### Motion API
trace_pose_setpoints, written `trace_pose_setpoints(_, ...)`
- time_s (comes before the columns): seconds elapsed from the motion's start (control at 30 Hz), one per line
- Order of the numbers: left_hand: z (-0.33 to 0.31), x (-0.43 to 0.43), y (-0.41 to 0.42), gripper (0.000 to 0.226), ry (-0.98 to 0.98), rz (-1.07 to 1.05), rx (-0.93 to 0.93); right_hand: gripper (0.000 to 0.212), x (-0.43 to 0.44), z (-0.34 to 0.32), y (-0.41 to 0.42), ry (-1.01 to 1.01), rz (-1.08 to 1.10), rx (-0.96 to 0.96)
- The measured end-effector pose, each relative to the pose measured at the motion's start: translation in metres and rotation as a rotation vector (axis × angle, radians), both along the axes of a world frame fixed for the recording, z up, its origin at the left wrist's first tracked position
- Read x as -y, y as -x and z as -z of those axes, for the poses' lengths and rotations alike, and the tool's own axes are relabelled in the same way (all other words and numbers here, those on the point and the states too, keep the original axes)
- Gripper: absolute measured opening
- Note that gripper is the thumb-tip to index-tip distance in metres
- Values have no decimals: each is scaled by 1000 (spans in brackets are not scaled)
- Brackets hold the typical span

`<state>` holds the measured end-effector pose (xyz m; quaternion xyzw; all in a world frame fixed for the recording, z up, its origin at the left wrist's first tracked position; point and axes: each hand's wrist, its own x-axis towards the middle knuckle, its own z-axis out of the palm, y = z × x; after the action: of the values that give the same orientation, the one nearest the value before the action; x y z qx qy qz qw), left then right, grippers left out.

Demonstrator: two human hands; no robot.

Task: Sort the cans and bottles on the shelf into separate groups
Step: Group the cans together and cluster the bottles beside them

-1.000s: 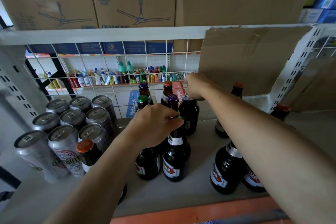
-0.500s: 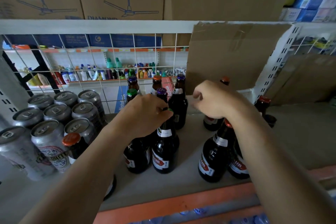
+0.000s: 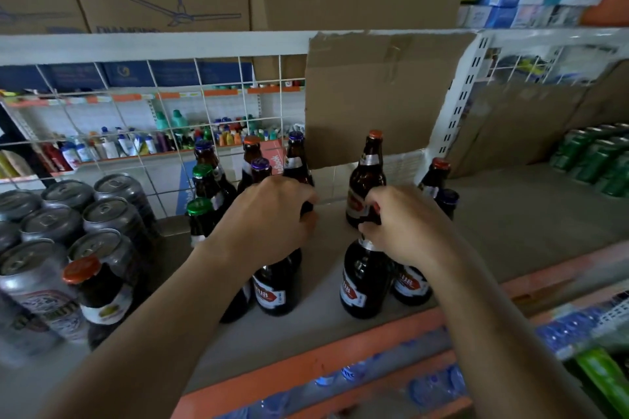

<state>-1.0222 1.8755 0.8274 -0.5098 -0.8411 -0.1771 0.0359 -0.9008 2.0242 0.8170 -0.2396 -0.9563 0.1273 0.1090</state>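
Head view: grouping bottles. Right of the cans (image 3: 105, 214), left grip (image 3: 269, 218) clasps a dark bottle (image 3: 275, 292), right grip (image 3: 405, 228) a second bottle (image 3: 360, 286) farther off. Next, likely: draw them together.

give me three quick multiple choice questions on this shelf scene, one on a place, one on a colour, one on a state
1. Where does the orange-capped bottle at far left stand?
A) beside the silver cans
B) on top of the boxes
C) on its side behind the mesh

2. What colour is the cap of the lone bottle in front of the cardboard sheet?
A) green
B) purple
C) orange

3. What is the right hand doing?
A) lying flat and open
B) gripping a bottle neck
C) holding a can

Answers:
1 A, it stands upright next to the cans.
2 C, its cap shows orange-red.
3 B, its fingers curl round the neck of a front bottle.
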Motion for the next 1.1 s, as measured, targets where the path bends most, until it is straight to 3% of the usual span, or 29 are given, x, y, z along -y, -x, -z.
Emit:
trace_pose_setpoints(0.43,1,23,16,29,-61,-127,9,1,-8,-3,24,41,-53,-70)
trace_pose_setpoints(0.7,5,35,7,35,-108,-142,-53,15,-5,-11,55,99,-100,-190)
trace_pose_setpoints(1.1,-1,81,2,37,-228,-260,-72,17,-1,-7,104,68,-121,-131)
